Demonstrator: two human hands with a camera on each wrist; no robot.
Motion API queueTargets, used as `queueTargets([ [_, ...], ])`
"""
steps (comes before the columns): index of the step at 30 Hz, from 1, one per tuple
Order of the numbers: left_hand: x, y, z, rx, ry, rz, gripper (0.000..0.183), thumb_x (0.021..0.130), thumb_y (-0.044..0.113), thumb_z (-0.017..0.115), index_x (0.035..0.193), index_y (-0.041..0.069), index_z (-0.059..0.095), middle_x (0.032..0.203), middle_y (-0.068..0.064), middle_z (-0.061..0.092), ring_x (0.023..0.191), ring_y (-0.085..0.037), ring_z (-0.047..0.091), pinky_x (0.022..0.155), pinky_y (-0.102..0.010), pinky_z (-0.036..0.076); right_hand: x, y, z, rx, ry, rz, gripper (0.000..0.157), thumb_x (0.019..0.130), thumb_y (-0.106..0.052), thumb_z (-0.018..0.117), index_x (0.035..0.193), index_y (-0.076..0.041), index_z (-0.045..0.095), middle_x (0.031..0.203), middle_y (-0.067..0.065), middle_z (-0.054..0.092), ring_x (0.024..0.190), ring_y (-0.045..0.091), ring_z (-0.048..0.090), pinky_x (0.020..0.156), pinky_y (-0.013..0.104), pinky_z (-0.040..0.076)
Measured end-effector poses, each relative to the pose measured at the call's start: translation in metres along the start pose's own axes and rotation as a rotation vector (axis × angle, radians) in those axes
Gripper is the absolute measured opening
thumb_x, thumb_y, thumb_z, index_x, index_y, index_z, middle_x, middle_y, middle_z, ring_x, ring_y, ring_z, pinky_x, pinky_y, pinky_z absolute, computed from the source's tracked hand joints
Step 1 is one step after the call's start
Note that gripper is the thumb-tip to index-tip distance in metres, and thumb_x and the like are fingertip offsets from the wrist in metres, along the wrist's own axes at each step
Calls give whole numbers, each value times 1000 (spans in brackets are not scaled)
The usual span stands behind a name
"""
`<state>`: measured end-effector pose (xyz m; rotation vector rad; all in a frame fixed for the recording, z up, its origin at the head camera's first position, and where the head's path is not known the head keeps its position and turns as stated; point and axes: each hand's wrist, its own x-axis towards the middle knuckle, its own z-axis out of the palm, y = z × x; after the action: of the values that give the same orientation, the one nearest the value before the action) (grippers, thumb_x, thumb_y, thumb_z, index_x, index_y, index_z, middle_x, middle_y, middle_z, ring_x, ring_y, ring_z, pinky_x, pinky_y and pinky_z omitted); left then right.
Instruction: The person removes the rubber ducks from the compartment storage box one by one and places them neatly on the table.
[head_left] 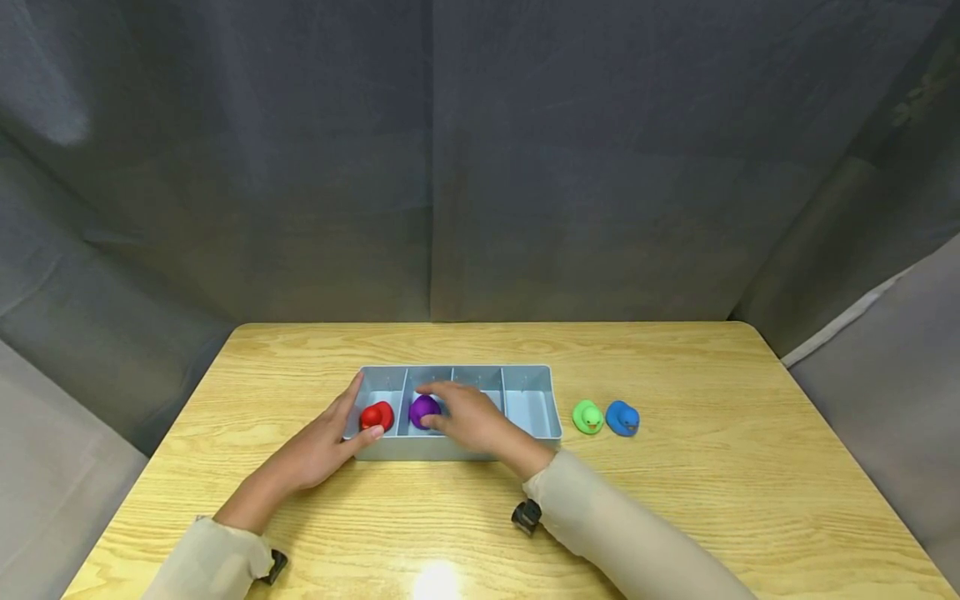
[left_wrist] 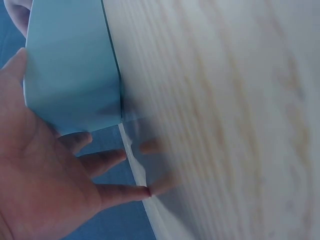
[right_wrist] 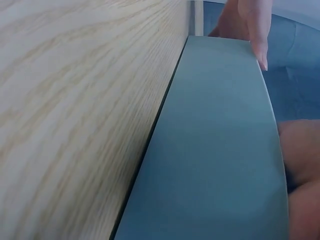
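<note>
A pale blue-grey tray (head_left: pixel 450 450) with several compartments stands on the table. My left hand (head_left: pixel 322 446) lies against its left end, thumb over the near rim, index finger along the far corner; in the left wrist view the other fingers (left_wrist: pixel 120 194) stretch out straight. A red rubber duck (head_left: pixel 378 415) sits in the leftmost compartment, beside that thumb. My right hand (head_left: pixel 476 419) reaches over the tray and holds a purple rubber duck (head_left: pixel 423 408) low in the second compartment, thumb across its near side, index finger at its far side.
To the right of the tray, a green rubber duck (head_left: pixel 587 417) and a blue rubber duck (head_left: pixel 623 418) sit side by side on the wooden table (head_left: pixel 675 517). Dark cloth (head_left: pixel 570 167) hangs behind the table's far edge and at both sides.
</note>
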<state>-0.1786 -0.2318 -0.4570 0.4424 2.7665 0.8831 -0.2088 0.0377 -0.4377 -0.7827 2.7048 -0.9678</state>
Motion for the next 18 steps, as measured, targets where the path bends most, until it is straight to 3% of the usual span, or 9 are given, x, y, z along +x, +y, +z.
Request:
queueTargets([
  [9,0,-1,2,-1,2,1,95,101,67,48,167,25,-7,172,-16,11,150,-49,29,115,-70,30,1,-3,1,-97,-4,10,45,98,-22,72,142,-14,64,142,11,63,131,32,60,108,49,46],
  [18,1,-3,3,-1,10,2,95,100,67,49,167,27,-6,172,-15,11,150,-48,30,115,-70,30,1,-5,3,-93,38,32,34,93,-20,78,126,-15,73,130,5,71,120,28,66,100,46,51],
])
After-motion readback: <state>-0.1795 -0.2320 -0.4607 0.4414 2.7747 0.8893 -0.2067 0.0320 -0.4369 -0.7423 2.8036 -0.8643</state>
